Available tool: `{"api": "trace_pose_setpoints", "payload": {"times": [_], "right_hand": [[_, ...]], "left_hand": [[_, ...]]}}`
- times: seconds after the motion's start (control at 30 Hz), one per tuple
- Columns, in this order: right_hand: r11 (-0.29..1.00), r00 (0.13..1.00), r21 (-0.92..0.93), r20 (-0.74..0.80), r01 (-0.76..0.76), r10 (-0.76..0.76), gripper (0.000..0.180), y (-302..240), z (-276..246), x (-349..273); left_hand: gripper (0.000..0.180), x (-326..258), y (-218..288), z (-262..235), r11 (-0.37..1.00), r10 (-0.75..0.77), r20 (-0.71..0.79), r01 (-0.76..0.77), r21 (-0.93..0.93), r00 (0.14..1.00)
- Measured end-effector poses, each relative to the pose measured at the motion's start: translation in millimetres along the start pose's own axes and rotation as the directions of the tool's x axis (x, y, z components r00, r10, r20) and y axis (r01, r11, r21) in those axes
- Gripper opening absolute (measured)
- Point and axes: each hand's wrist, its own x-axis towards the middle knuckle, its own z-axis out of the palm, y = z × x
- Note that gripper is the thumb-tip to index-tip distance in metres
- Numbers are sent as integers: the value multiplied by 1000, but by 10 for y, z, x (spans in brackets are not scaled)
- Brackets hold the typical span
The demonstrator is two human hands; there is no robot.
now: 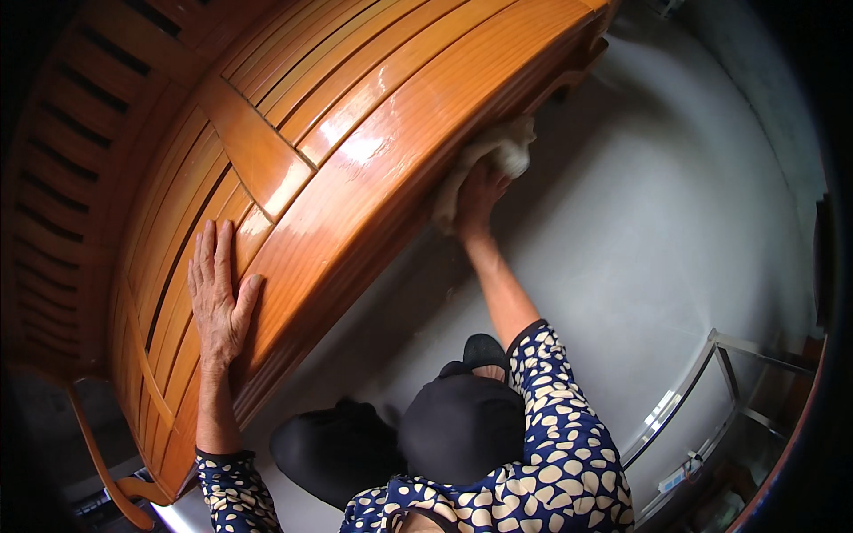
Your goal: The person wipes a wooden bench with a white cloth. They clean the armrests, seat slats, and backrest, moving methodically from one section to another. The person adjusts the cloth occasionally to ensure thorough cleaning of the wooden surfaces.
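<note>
Patterned shirt (569,462) nearest the camera. Left hand (218,311) lies flat on the wooden bench (418,133), gripping nothing; right hand (480,197), well apart, closed on a pale cloth (511,149) at the bench's front edge. Judged good practice: brace with the left, wipe along the grain, pressure even.

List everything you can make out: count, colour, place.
Slatted bench: one, orange-brown, upper left to centre.
Cloth: one, whitish, at the bench's front side.
Floor: one, grey, centre and right.
Metal frame: one, silvery, lower right.
Small item: one, white-blue, lower right, unclear.
Shoe: one clear, black, below centre.
Patterned top: one, navy-and-cream, bottom.
Knees: two, black-clad, lower centre.
Left hand: one, bare, on the bench.
Right hand: one, bare, gripping cloth.
</note>
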Motion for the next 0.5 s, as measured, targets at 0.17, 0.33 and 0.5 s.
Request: {"api": "trace_pose_setpoints", "payload": {"times": [0.17, 0.33, 0.5], "right_hand": [[345, 696, 687, 327, -640, 640, 44, -448, -491, 634], [986, 992, 118, 45, 114, -120, 37, -320, -151, -510], [839, 933, 456, 51, 296, -357, 39, -687, -544, -1100]], "left_hand": [[69, -3, 9, -4, 1000, 5, -15, -5, -5, 1000], [70, 7, 4, -11, 1000, 11, -9, -11, -7, 1000], [69, 1, 25, -23, 1000, 10, 2, -10, -24, 1000]]}}
